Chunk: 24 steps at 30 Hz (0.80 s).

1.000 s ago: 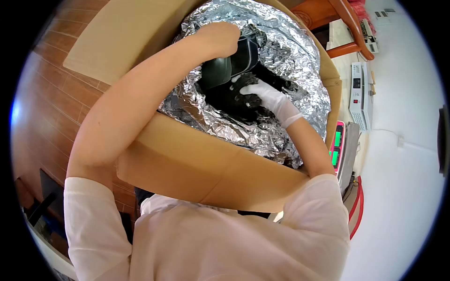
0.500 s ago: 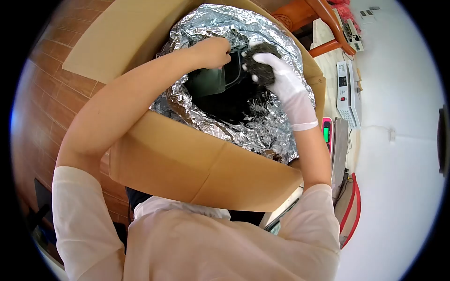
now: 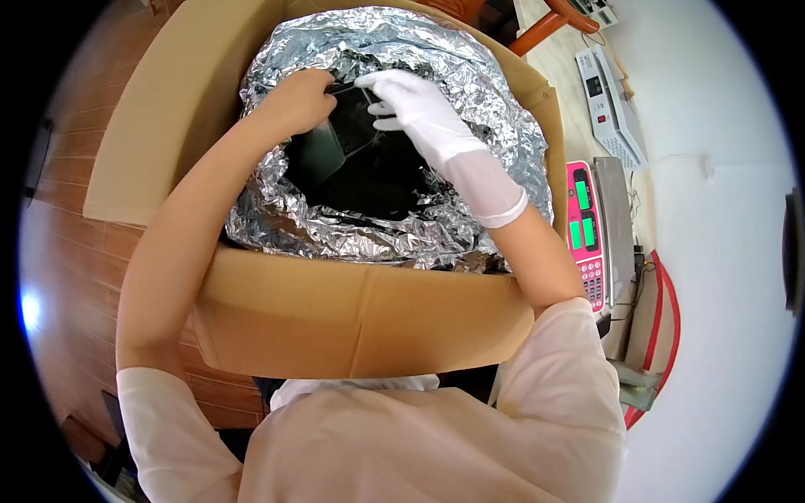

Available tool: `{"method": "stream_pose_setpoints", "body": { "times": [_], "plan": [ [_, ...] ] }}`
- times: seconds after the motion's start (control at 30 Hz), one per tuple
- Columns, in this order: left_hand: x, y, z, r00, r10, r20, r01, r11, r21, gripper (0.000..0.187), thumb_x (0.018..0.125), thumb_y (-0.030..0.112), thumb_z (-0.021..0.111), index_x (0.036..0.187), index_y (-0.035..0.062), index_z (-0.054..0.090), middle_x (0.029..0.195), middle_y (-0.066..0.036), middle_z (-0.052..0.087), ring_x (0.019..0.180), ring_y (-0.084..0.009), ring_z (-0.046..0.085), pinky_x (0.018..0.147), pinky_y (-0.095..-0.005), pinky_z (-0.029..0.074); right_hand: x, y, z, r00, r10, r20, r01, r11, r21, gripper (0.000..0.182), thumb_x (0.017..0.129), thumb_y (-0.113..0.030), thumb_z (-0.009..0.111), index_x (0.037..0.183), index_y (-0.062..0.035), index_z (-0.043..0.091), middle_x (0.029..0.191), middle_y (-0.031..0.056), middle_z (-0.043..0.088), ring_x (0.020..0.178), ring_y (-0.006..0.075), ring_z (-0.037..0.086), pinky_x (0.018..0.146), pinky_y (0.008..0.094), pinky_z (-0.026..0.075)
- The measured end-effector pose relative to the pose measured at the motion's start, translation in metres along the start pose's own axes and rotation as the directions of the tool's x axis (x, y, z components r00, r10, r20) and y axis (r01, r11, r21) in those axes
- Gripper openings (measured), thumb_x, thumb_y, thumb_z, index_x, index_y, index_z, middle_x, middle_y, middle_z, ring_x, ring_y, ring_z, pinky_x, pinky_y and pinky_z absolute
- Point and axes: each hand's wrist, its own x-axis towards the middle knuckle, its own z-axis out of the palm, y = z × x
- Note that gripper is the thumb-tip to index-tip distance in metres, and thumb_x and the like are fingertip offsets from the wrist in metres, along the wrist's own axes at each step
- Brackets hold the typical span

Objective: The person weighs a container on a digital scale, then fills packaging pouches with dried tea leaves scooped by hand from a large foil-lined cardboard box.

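Note:
My bare left hand (image 3: 303, 99) is closed on the edge of a clear plastic container (image 3: 323, 155), tilted inside the foil lining. My right hand (image 3: 419, 113), in a white glove, hovers at the container's far side with its fingers apart and no clump in them. Its fingertips are right at the container's edge. Below both hands lies dark, loose, dry-looking material (image 3: 377, 189), deep in the opening. Crumpled silver foil (image 3: 490, 92) surrounds it and lines a large cardboard box (image 3: 360, 318).
A pink digital scale (image 3: 584, 222) with lit green displays stands right of the box. Behind it are a white appliance (image 3: 608, 105) and part of a reddish wooden chair (image 3: 545, 29). A red-edged beige item (image 3: 654, 335) lies lower right. Brown tiles (image 3: 75, 268) cover the floor.
The dark clump that was in my gloved right hand is gone from it. That hand has moved left over the container, its fingers now apart. My left hand still grips the container. The view has shifted.

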Motion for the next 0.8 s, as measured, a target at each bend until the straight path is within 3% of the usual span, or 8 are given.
{"method": "stream_pose_setpoints", "body": {
  "times": [0.07,0.13,0.2,0.37,0.47,0.57,0.7,0.8],
  "plan": [
    [-0.003,0.004,-0.008,0.999,0.04,-0.037,-0.041,0.998,-0.036,0.036,0.08,0.007,0.049,0.113,-0.0036,0.056,0.074,-0.015,0.062,0.055,-0.0187,0.061,0.056,-0.0315,0.049,0.0,0.001,-0.012,0.99,-0.107,-0.088,0.109,0.994,0.021,0.028,0.089,-0.019,0.045,0.102,-0.0013,0.063,0.091,0.0116,0.063,0.073,0.0149,0.06,0.064,0.0267,0.049],
    [-0.008,0.014,-0.017,0.982,0.097,-0.161,-0.133,0.964,-0.232,0.034,0.08,0.007,0.047,0.11,-0.0016,0.059,0.066,-0.011,0.058,0.053,-0.0164,0.058,0.053,-0.03,0.047,0.0,-0.003,-0.027,0.98,-0.136,-0.144,0.13,0.99,-0.05,0.027,0.089,-0.019,0.045,0.097,-0.0006,0.064,0.077,0.0078,0.063,0.068,0.0145,0.059,0.062,0.027,0.048],
    [-0.007,0.023,-0.027,0.99,0.066,-0.125,-0.083,0.987,-0.137,0.034,0.08,0.007,0.047,0.109,-0.0017,0.06,0.064,-0.011,0.058,0.053,-0.0163,0.058,0.054,-0.0302,0.047,-0.001,-0.005,-0.04,0.977,-0.111,-0.181,0.108,0.994,-0.024,0.026,0.088,-0.018,0.046,0.096,-0.0009,0.064,0.073,0.0068,0.062,0.067,0.0143,0.059,0.062,0.027,0.048],
    [-0.001,0.003,-0.017,0.996,0.058,-0.064,-0.052,0.995,0.091,0.025,0.08,0.009,0.046,0.096,-0.0027,0.061,0.059,-0.013,0.058,0.051,-0.0171,0.058,0.052,-0.0321,0.048,0.007,0.026,-0.033,0.905,-0.38,-0.19,0.16,0.719,-0.676,0.025,0.085,-0.021,0.043,0.087,-0.0069,0.064,0.078,0.015,0.063,0.074,0.0314,0.061,0.071,0.0393,0.048],
    [-0.007,0.012,-0.026,0.994,-0.017,-0.104,0.014,0.999,-0.033,0.022,0.077,0.012,0.049,0.088,0.0007,0.065,0.059,-0.015,0.06,0.058,-0.0253,0.063,0.063,-0.0381,0.049,0.012,0.062,-0.018,0.999,-0.036,-0.014,0.007,0.539,-0.843,0.023,0.083,-0.023,0.046,0.088,-0.0056,0.061,0.087,0.0167,0.064,0.083,0.0359,0.06,0.078,0.0417,0.047],
    [-0.007,0.006,-0.017,0.998,0.044,-0.054,-0.044,0.999,-0.003,0.023,0.077,0.012,0.05,0.09,0.0011,0.065,0.059,-0.013,0.061,0.058,-0.0246,0.063,0.062,-0.0374,0.049,0.024,0.133,-0.006,0.863,0.395,0.316,0.038,0.572,-0.819,0.061,0.079,-0.04,0.058,0.126,-0.0036,0.047,0.12,0.0226,0.053,0.109,0.035,0.053,0.093,0.0375,0.042],
    [-0.008,0.009,-0.01,0.981,0.181,-0.066,-0.178,0.983,0.043,0.031,0.08,0.009,0.048,0.107,0.0024,0.06,0.059,-0.012,0.059,0.054,-0.0185,0.061,0.053,-0.0319,0.049,0.031,0.181,0.021,0.751,0.541,0.379,0.081,0.494,-0.866,0.102,0.071,-0.058,0.064,0.144,-0.0078,0.015,0.141,0.0254,0.028,0.127,0.0389,0.035,0.103,0.0425,0.034],
    [-0.008,0.014,-0.011,0.983,0.177,-0.053,-0.172,0.981,0.086,0.031,0.079,0.008,0.049,0.108,0.0029,0.06,0.061,-0.012,0.06,0.055,-0.0195,0.062,0.055,-0.0326,0.05,0.036,0.222,0.047,0.733,0.434,0.524,0.088,0.703,-0.705,0.12,0.064,-0.067,0.066,0.145,-0.0147,-0.006,0.145,0.032,0.006,0.133,0.0472,0.017,0.108,0.0462,0.025]
  ]
}}
